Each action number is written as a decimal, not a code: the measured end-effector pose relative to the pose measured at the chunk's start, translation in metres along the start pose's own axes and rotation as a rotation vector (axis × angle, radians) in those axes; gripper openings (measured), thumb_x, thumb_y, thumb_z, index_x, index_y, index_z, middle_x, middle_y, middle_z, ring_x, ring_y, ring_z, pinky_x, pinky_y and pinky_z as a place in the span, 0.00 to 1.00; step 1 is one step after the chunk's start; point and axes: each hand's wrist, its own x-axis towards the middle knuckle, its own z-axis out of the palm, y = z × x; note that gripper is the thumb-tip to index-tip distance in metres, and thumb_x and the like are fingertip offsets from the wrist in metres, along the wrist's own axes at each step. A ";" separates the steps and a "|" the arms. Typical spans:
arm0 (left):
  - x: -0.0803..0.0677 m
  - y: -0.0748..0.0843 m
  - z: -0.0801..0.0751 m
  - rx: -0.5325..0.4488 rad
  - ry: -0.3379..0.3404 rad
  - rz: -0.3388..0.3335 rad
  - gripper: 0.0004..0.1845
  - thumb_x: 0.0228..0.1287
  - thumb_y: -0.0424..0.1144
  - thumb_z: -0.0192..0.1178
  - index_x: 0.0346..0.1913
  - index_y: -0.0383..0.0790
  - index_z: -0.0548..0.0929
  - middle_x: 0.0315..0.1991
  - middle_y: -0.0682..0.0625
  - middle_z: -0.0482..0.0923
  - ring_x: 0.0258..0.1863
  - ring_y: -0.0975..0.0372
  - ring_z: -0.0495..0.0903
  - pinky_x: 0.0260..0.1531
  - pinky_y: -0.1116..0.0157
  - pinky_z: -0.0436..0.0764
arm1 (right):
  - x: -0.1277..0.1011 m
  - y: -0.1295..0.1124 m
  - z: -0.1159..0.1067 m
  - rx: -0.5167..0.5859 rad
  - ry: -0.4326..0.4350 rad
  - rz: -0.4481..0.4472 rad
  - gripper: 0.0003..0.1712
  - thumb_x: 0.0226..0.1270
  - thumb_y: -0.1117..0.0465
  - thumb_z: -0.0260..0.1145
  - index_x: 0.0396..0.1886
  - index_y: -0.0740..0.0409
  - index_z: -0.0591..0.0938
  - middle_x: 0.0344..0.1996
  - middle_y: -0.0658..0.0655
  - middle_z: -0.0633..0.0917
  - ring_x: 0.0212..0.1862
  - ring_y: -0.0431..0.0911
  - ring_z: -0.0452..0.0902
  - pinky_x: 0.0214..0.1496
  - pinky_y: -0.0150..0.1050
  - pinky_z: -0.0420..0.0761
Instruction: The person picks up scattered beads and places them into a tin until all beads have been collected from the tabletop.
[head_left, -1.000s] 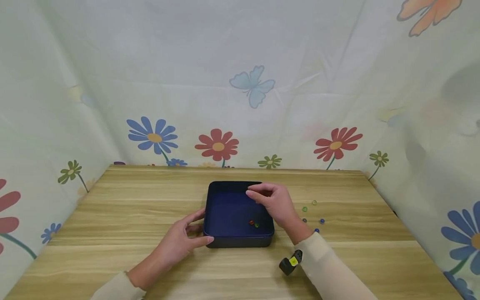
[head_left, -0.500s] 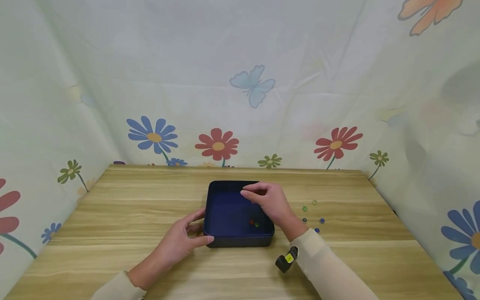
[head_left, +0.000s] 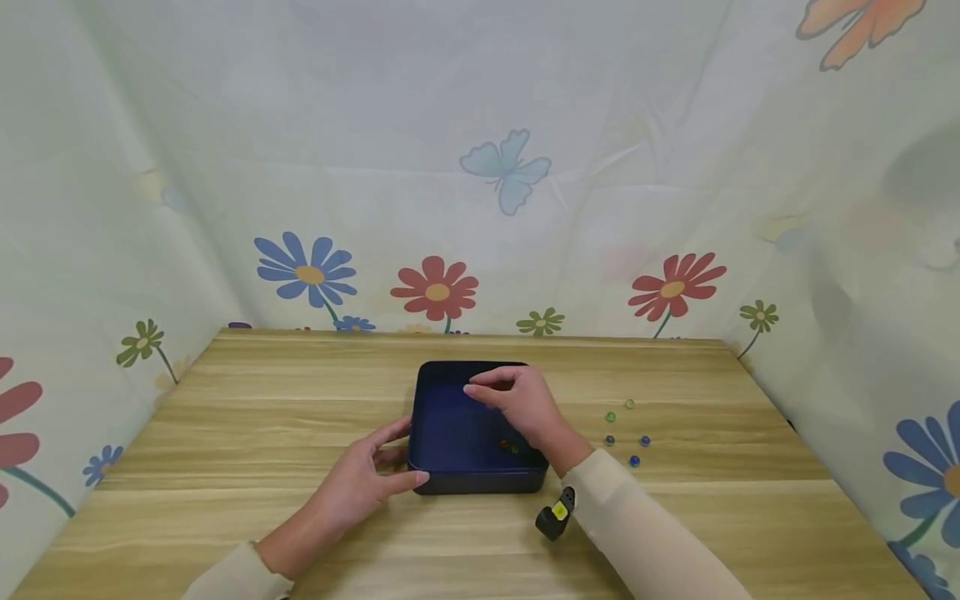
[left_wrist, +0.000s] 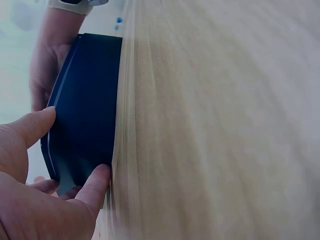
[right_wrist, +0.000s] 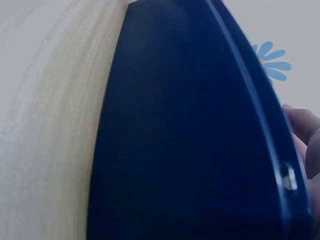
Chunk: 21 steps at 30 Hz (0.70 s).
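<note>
— Gripping the near-left corner of the dark blue tray is my left hand: the thumb lies along the front wall and the fingers curl against the left wall. My right hand hovers over the tray's inside with its fingertips drawn together. Whether they pinch a bead, I cannot tell.

— Where does everything sit, biggest first?

— I start with the wooden table, hemmed in by the flowered cloth. The tray stands at the table's middle. Inside it, near the front-right corner, lie a red bead and a green bead, touching or nearly so. To the right of the tray, well apart from it, five loose beads are scattered on the wood.

— What could go wrong?

— I judge that my right forearm crosses low over the tray's right wall, so a careless pull back could knock it. A bead let go from this height could also bounce out and roll off across the smooth table.

— Do the wrist views add anything?

— My left wrist view shows my thumb pressed against the tray's outer wall, which the head view only hints at. My right wrist view shows only blurred blue wall, and no beads at all.
</note>
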 end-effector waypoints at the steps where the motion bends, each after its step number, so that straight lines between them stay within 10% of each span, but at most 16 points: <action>1: 0.000 0.000 0.000 -0.002 0.002 -0.004 0.46 0.56 0.42 0.78 0.77 0.49 0.68 0.75 0.45 0.70 0.68 0.48 0.77 0.57 0.58 0.84 | 0.001 0.000 0.001 -0.004 0.002 0.004 0.15 0.61 0.49 0.78 0.45 0.50 0.93 0.44 0.51 0.91 0.40 0.47 0.85 0.47 0.42 0.86; 21: 0.003 -0.003 0.000 -0.008 -0.006 -0.004 0.47 0.55 0.43 0.79 0.77 0.50 0.67 0.75 0.46 0.69 0.67 0.48 0.78 0.57 0.57 0.84 | 0.009 0.002 0.013 -0.105 -0.034 0.103 0.13 0.58 0.51 0.80 0.40 0.50 0.93 0.37 0.51 0.91 0.33 0.44 0.82 0.36 0.36 0.83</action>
